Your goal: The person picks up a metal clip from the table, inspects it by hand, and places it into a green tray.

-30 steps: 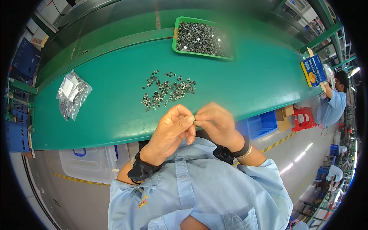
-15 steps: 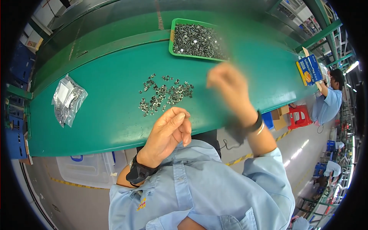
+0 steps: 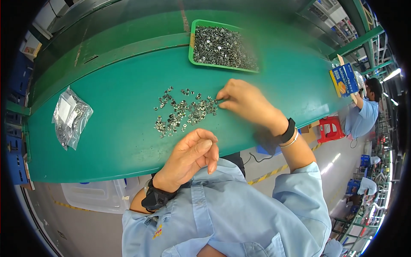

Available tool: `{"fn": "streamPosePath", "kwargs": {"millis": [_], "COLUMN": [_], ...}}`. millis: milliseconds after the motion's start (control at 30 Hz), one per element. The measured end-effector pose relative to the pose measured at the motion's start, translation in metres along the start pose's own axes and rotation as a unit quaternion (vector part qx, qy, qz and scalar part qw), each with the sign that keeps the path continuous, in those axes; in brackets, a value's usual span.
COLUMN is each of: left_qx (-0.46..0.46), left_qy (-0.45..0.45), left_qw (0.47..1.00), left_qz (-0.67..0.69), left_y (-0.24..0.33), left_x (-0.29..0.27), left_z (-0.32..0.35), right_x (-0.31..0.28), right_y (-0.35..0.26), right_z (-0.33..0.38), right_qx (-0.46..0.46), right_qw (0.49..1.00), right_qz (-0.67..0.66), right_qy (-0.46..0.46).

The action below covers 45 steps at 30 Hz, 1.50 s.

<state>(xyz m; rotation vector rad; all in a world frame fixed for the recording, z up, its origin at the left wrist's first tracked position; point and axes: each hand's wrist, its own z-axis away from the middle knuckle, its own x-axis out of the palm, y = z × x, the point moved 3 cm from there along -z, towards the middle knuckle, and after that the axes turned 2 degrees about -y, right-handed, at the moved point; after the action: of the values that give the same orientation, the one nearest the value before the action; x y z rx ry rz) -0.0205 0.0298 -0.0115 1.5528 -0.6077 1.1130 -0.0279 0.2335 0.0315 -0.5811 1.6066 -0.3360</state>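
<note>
A loose pile of small shiny metal parts [image 3: 188, 112] is spread over the green tabletop [image 3: 124, 141]. At the pile's right edge is my right hand [image 3: 248, 103], its thumb and forefinger a little apart beside the outermost parts; nothing shows clearly held between them. My left hand [image 3: 188, 156] is raised palm inward in front of the pile, near the table's front edge. Its fingers are curled with the thumb laid against them, and whatever they may hold is hidden. Behind the pile stands a green tray [image 3: 227, 67] heaped with similar metal parts, its right end blurred.
On the left of the table lies a clear plastic bag [image 3: 70, 118] of metal parts with a white label. A blue and yellow box [image 3: 343, 80] stands at the far right, near a person in a light blue shirt [image 3: 363, 115]. A red stool [image 3: 330, 129] sits beside the table.
My right hand has come down from near the tray, leftward to the pile's right edge. The left hand keeps its curled shape, sitting slightly lower in view.
</note>
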Motion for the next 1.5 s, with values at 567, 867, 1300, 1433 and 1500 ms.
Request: {"fn": "streamPosePath", "kwargs": {"millis": [567, 867, 1300, 1433, 1500], "left_qx": [0.012, 0.016, 0.11, 0.101, 0.096], "left_qy": [0.004, 0.015, 0.142, 0.135, 0.133], "left_qw": [1.0, 0.999, 0.969, 0.969, 0.97], "left_qz": [-0.019, -0.026, -0.167, -0.178, -0.18], "left_y": [-0.003, -0.001, 0.004, 0.005, 0.004], "left_x": [0.001, 0.001, 0.008, 0.01, 0.01], "left_z": [0.001, 0.0, -0.01, -0.007, -0.006], "right_x": [0.007, -0.015, 0.01, 0.012, 0.012], "right_y": [-0.004, -0.017, -0.058, -0.057, -0.058], "right_z": [-0.007, -0.006, 0.032, 0.038, 0.041], "right_qx": [-0.017, 0.015, -0.15, -0.147, -0.15], "right_qw": [0.999, 0.996, 0.977, 0.972, 0.972], "right_qz": [0.02, -0.087, -0.077, -0.106, -0.101], "right_qy": [-0.023, 0.025, 0.134, 0.151, 0.15]}}
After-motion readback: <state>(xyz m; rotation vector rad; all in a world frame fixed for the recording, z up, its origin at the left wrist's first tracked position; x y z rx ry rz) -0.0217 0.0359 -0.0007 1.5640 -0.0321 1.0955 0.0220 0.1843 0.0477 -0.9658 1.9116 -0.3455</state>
